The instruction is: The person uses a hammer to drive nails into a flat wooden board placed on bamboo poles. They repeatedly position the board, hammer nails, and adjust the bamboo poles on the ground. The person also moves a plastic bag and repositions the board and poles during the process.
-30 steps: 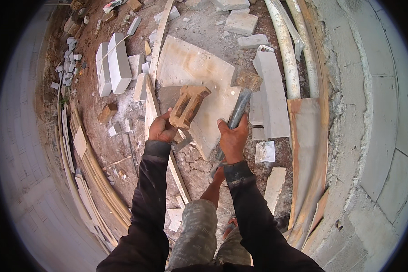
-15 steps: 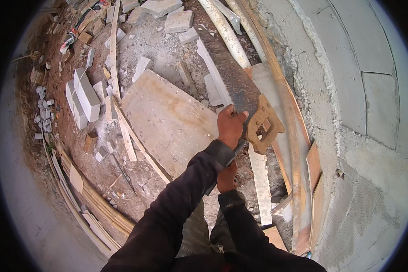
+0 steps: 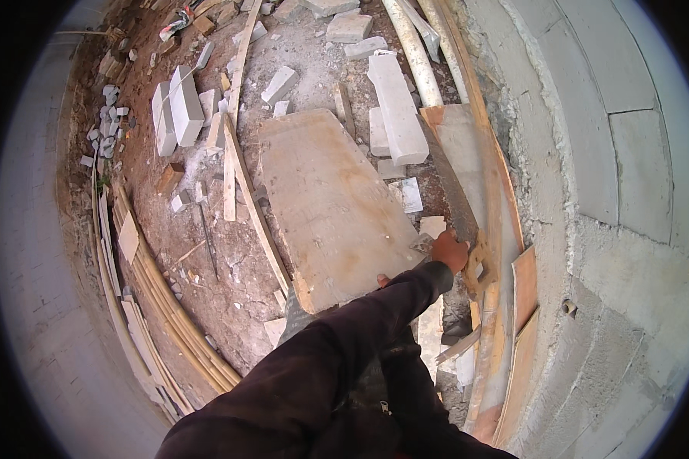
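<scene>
My left hand (image 3: 449,251) reaches across my body to the right and grips a hand saw (image 3: 453,195) at the near side of its wooden handle. The saw lies along the boards (image 3: 524,287) at the foot of the block wall (image 3: 620,161), its blade pointing away from me. Of my right hand (image 3: 381,281) only a small bit shows under the left sleeve, at the near edge of a large flat slab (image 3: 325,206). Whether it holds anything is hidden.
A long grey block (image 3: 396,107) and pale pipes (image 3: 415,50) lie beyond the slab. White blocks (image 3: 176,111), wooden slats (image 3: 230,172) and rubble cover the dirt at left. A bundle of curved laths (image 3: 157,306) runs along the left edge.
My left hand carried the saw from the middle to the right and lowered it onto the boards by the wall. My right hand dropped out of sight under the left arm.
</scene>
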The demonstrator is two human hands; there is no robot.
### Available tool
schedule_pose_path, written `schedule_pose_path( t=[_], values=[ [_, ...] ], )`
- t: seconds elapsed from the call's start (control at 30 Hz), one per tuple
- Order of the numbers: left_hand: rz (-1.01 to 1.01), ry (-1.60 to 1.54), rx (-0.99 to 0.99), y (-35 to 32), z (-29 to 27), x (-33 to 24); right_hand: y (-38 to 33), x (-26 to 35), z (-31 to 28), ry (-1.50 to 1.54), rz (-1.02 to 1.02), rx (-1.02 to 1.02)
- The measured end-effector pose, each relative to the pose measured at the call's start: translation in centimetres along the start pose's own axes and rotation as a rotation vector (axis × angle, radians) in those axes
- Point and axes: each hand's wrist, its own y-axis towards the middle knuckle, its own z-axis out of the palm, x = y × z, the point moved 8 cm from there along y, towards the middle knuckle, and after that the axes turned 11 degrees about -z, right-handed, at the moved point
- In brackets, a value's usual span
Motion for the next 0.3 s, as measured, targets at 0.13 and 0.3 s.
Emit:
schedule_pose_path(
  t=[0.13, 0.3],
  values=[
    [-0.039, -0.291, 0.081, -7.2, -2.8, -1.4, -2.3, 5.4, -1.8, -0.008, 0.008, 0.103],
    [0.034, -0.81, 0.256, -16.8, -14.7, -6.3, -4.7, 12.0, -2.4, -0.13, 0.053, 0.231]
  ],
)
